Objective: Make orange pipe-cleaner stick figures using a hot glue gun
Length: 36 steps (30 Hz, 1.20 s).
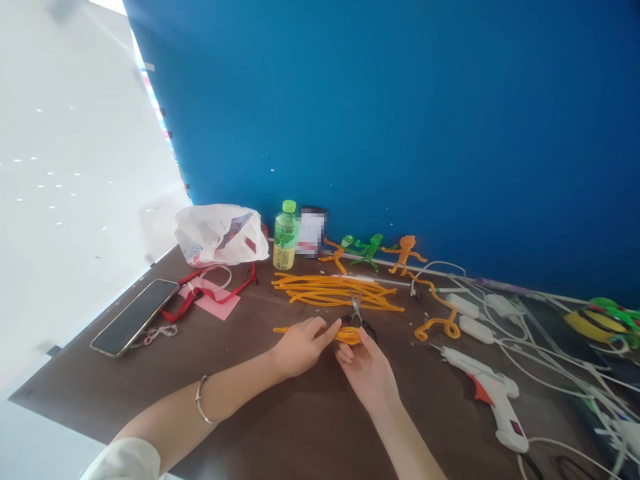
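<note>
My left hand (303, 345) and my right hand (367, 375) meet over the dark brown table (240, 407). Both grip a twisted yellow-orange pipe cleaner (349, 336), whose one end sticks out to the left of my left hand. Just beyond my fingers lie black-handled scissors (357, 310), partly hidden by the pipe cleaner. A loose pile of yellow-orange pipe cleaners (333, 292) lies farther back. Behind it stand pipe-cleaner figures, two green (369, 252) and one orange (405, 253). A curled orange pipe cleaner (437, 327) lies to the right.
A white hot glue gun (487, 393) and tangled white cables (530, 353) lie at right. A phone (134, 317), red lanyard (210, 293) and pink paper (213, 301) lie at left. A green-capped bottle (285, 235) and white plastic bag (220, 235) stand against the blue wall (380, 113).
</note>
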Tool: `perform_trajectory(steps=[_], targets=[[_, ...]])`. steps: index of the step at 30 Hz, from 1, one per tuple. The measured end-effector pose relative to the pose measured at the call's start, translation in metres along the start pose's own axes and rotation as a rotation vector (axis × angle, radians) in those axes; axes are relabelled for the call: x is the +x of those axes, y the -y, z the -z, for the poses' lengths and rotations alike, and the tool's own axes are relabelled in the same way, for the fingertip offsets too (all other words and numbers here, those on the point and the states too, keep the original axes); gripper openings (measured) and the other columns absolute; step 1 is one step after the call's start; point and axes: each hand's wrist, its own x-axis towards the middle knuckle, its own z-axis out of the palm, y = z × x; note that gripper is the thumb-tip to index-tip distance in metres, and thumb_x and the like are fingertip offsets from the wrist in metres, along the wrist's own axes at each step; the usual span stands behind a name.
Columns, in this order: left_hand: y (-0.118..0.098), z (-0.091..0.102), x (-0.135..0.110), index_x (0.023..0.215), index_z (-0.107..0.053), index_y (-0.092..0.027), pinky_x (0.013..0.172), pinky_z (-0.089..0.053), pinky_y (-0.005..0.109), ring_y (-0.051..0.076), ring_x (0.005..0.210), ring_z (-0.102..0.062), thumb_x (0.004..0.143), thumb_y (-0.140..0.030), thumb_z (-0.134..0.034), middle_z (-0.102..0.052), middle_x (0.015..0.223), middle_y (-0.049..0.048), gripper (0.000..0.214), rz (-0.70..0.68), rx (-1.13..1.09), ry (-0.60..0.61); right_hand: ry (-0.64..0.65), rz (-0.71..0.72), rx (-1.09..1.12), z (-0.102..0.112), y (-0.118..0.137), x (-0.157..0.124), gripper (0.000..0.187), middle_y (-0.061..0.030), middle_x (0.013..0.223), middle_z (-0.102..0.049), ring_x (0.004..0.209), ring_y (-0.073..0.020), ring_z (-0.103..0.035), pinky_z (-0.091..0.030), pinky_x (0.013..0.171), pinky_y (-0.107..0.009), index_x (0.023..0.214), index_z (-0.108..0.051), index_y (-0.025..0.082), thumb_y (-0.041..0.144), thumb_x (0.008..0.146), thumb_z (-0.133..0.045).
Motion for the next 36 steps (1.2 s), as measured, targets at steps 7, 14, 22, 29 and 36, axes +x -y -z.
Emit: perform_trajectory(steps=[7,14,22,29,36], targets=[[-0.008,0.007,0.005,0.127,-0.030,-0.015,0.053,-0.044,0.025,0.015,0.068,-0.056,0.092,-0.029,-0.025,-0.051,0.089,0.0063,0.038,0.132,-0.131,0.174,0.033,0.066,-0.153,0.002,0.001,0.003,0.019,0.0033,0.056,-0.048,0.047,-0.0083,-0.035,-0.034,0.047,-0.026,0.063,-0.058,0.019,0.034,0.072,-0.066],[-0.005,0.012,0.009,0.096,-0.045,-0.017,0.060,-0.042,0.028,0.017,0.069,-0.053,0.086,-0.016,-0.032,-0.054,0.080,0.0050,0.015,0.191,-0.283,0.361,0.068,0.175,-0.342,0.003,-0.003,0.004,0.029,0.0030,0.054,-0.045,0.049,-0.0096,-0.036,-0.033,0.048,-0.027,0.060,-0.054,0.019,0.043,0.076,-0.061],[-0.007,0.023,0.012,0.082,-0.044,-0.018,0.057,-0.036,0.025,0.013,0.061,-0.047,0.090,-0.030,-0.027,-0.050,0.072,0.0017,0.022,0.339,-0.541,0.379,0.071,0.194,-0.410,0.004,0.002,0.000,0.015,0.0015,0.059,-0.054,0.056,-0.0098,-0.048,-0.040,0.056,-0.024,0.069,-0.063,0.019,0.033,0.071,-0.069],[-0.009,0.025,0.021,0.075,-0.032,-0.020,0.040,-0.020,0.018,0.005,0.043,-0.021,0.086,-0.053,-0.030,-0.024,0.056,-0.0079,0.035,0.703,-1.625,0.446,0.026,0.235,-0.485,0.001,0.005,-0.003,0.018,-0.0006,0.065,-0.058,0.058,-0.0120,-0.052,-0.044,0.057,-0.026,0.072,-0.064,0.018,0.036,0.070,-0.069],[-0.016,0.030,0.023,0.073,-0.032,-0.019,0.041,-0.013,0.017,0.003,0.043,-0.014,0.078,-0.058,-0.045,-0.018,0.055,-0.0094,0.041,0.699,-1.931,0.452,0.019,0.432,-0.670,0.006,-0.002,0.000,0.019,-0.0037,0.081,-0.061,0.062,-0.0125,-0.054,-0.047,0.057,-0.026,0.078,-0.065,0.019,0.034,0.068,-0.070]])
